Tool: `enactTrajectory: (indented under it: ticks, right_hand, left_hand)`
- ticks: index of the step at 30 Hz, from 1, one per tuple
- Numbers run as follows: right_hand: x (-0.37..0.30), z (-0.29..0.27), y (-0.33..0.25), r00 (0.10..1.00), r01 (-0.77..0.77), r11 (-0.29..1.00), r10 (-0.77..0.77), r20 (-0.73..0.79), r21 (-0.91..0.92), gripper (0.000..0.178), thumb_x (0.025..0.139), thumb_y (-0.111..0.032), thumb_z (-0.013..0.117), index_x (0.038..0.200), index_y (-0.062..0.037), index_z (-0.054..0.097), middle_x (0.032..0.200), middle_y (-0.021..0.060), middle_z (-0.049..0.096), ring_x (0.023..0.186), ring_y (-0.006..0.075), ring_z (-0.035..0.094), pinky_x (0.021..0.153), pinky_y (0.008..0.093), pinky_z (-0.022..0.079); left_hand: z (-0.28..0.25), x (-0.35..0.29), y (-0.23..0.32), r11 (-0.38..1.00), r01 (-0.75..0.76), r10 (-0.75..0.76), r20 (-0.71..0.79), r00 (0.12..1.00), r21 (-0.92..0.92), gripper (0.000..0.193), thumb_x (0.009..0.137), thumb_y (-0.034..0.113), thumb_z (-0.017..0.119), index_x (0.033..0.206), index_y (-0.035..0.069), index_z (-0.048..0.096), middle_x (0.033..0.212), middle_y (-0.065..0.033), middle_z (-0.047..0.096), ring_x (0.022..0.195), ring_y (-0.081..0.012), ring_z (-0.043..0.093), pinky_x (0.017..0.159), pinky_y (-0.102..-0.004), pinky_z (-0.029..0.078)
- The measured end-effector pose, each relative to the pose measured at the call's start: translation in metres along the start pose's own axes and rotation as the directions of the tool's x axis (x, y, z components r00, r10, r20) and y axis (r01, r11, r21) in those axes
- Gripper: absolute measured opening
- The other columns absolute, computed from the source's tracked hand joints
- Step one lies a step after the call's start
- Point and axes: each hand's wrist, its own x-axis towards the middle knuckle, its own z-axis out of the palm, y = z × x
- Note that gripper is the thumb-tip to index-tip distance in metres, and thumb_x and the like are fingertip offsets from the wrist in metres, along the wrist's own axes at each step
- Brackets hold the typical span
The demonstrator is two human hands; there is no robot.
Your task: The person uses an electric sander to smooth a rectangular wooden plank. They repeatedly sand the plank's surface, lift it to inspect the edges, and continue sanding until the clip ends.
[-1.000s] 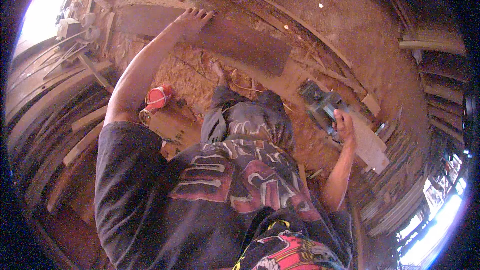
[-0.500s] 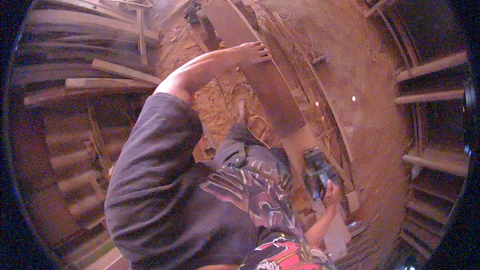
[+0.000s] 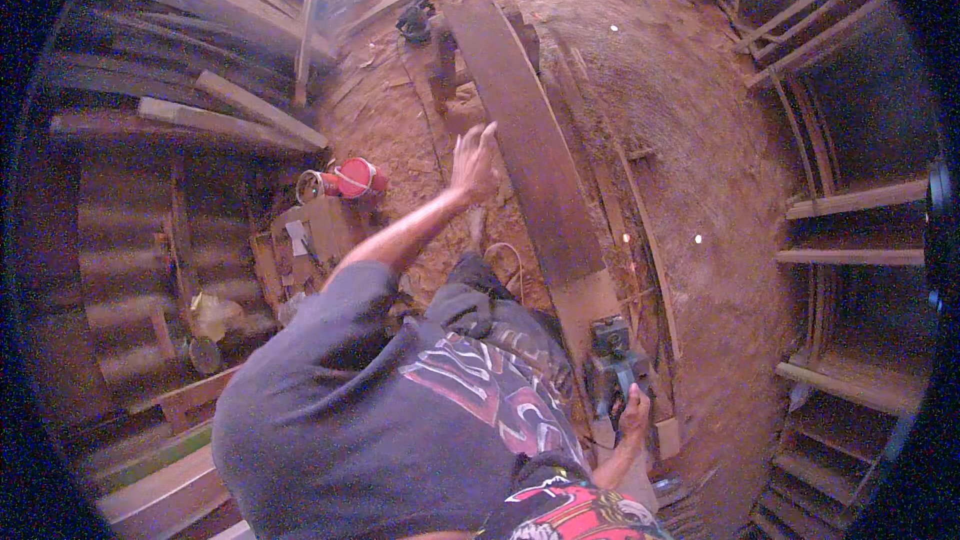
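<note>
A long wooden plank (image 3: 540,165) runs from the far middle to the near right, dark brown for most of its length and paler at the near end. Resting on that pale end is a dark electric hand planer (image 3: 612,345). My right hand (image 3: 634,412) is closed around the planer's handle. My left hand (image 3: 474,162) is held beside the plank's left edge, apart from it as far as I can see. Its fingers are extended and it holds nothing.
Red buckets (image 3: 357,178) stand at the left by a wooden box. Stacked boards (image 3: 230,110) fill the far left. Near the plank's far end lies a black object (image 3: 413,20). Timber strips (image 3: 650,240) lie along its right side, and wooden racks (image 3: 850,255) line the right.
My left hand has come off the plank's top and drawn back to the left. My right hand still grips the planer at the near end. The view has shifted, bringing the red buckets into sight.
</note>
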Motion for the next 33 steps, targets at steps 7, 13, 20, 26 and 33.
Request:
enactTrajectory:
  ticks: [7,13,20,26,33]
  right_hand:
    - [0.007,-0.009,0.013,0.987,0.152,0.942,-0.158,0.004,-0.3,0.059,0.101,-0.052,0.044,0.087,-0.0002,0.067,0.077,0.0163,0.067,0.07,0.0306,0.062,0.067,0.0436,0.049]
    - [0.052,-0.008,-0.048,0.934,0.328,0.858,-0.358,-0.003,-0.397,0.049,0.094,-0.047,0.062,0.112,-0.0013,0.066,0.098,0.0155,0.07,0.092,0.0299,0.065,0.083,0.0402,0.051]
    - [0.122,0.112,-0.189,0.815,0.54,0.673,-0.568,0.114,-0.505,0.084,0.079,-0.05,0.08,0.144,-0.0097,0.045,0.137,0.0224,0.053,0.124,0.0365,0.053,0.106,0.0447,0.043]
    - [0.11,0.173,-0.227,0.83,0.487,0.458,-0.506,0.233,-0.743,0.126,0.063,-0.066,0.083,0.158,-0.0181,0.014,0.159,0.027,0.022,0.146,0.0452,0.025,0.117,0.0566,0.03]
    - [0.118,0.184,-0.231,0.84,0.493,0.545,-0.501,0.208,-0.678,0.124,0.061,-0.057,0.088,0.156,-0.0207,0.018,0.156,0.0262,0.024,0.143,0.0461,0.028,0.114,0.0575,0.034]
  left_hand:
    - [0.048,-0.14,0.006,0.869,0.362,-0.261,0.31,0.914,-0.336,0.075,0.08,0.018,0.07,0.146,0.005,0.037,0.125,-0.026,0.059,0.115,-0.0404,0.06,0.098,-0.0466,0.049]
    - [0.059,-0.167,0.009,0.852,0.407,-0.139,0.606,0.783,-0.33,0.066,0.08,0.026,0.069,0.137,0.0,0.05,0.12,-0.0228,0.067,0.114,-0.0354,0.064,0.098,-0.042,0.051]
    - [0.049,-0.13,0.069,0.633,0.613,-0.209,0.659,0.723,-0.473,0.069,0.086,0.035,0.071,0.139,-0.003,0.048,0.125,-0.0208,0.066,0.113,-0.0327,0.064,0.096,-0.0419,0.051]
    - [0.033,-0.122,0.113,0.567,0.67,-0.341,0.604,0.72,-0.479,0.069,0.092,0.041,0.07,0.14,-0.004,0.047,0.134,-0.0218,0.061,0.126,-0.0329,0.057,0.107,-0.0405,0.044]
    - [0.075,-0.125,0.094,0.507,0.567,-0.287,0.493,0.821,-0.649,0.07,0.092,0.041,0.07,0.14,-0.005,0.046,0.134,-0.0226,0.059,0.128,-0.0328,0.056,0.108,-0.0403,0.043]
